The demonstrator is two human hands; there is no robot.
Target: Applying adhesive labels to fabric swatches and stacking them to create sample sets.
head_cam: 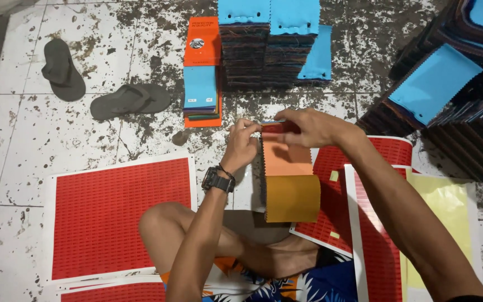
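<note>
Both hands, left hand (pixel 241 144) and right hand (pixel 308 127), pinched the far end of the swatch stack (pixel 287 179); its long axis ran toward the person.

a small floor workshop is suggested: fabric swatch stacks (pixel 268 45) and red label sheets (pixel 119 215) are spread on stained tiles (pixel 18 140).

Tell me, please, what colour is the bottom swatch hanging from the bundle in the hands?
Mustard yellow swatch, below an orange one, seen in the head view.
</note>
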